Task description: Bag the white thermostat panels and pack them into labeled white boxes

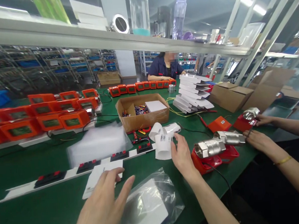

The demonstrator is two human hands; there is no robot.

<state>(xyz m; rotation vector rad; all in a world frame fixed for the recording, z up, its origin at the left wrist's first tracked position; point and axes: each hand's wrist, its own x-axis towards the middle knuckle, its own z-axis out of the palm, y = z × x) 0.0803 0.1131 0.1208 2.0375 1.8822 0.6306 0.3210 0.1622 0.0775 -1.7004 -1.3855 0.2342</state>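
Observation:
My left hand (pixel 102 204) is open, thumb and fingers spread, over a white printed sheet (pixel 93 180). Just right of it lies a clear plastic bag (pixel 146 207) with a white card or booklet inside. My right hand (pixel 181 154) is at the edge of a curled strip of white labels (pixel 163 147); its thumb and index finger look apart. Whether the fingertips touch the strip is hard to tell. Beside my right wrist stand red-cased devices (pixel 205 164) with large metal hex fittings (pixel 209 148) on top.
A white rail (pixel 74 172) carries black terminals with red tabs. Behind it are clear plastic sheets (pixel 97 143), an open cardboard box (pixel 145 121) of small parts, and rows of orange display units (pixel 74 120). A co-worker's hands (pixel 261 141) work at right; another person (pixel 165 66) sits opposite.

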